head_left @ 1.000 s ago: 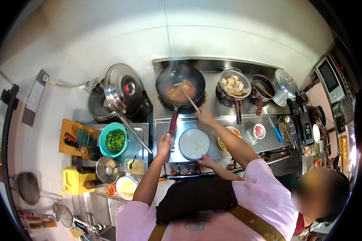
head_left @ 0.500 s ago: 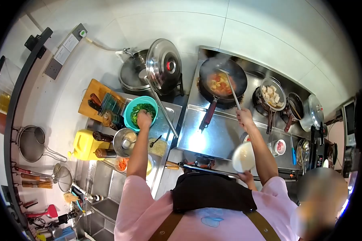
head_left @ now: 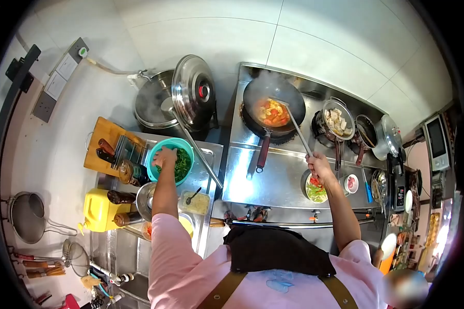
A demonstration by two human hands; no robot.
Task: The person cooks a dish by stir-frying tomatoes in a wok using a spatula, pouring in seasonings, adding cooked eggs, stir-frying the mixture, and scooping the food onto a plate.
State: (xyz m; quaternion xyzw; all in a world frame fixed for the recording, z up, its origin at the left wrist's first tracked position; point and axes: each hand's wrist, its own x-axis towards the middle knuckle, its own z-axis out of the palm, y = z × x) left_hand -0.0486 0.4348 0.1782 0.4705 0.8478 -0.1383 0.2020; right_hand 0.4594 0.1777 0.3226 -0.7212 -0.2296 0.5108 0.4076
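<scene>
Left hand point(head_left: 165, 156), left of centre, lies in the teal bowl point(head_left: 181, 144) at the greens point(head_left: 183, 167); whether its fingers grip any cannot be told. Right hand point(head_left: 319, 166), right of centre: fingers clamped round the ladle point(head_left: 298, 128), whose head meets food point(head_left: 273, 114) in the wok point(head_left: 256, 94), upper centre.

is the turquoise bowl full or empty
Not empty: the turquoise bowl holds green leaves, visible beside the left hand. Depth hidden, so cannot tell if full.

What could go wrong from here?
Neither hand grips the handle of the steaming wok; a hard push with the utensil in the right hand might shift it.

If the left hand lifts greens from the bowl towards the wok, it could knock the ladle.
</scene>
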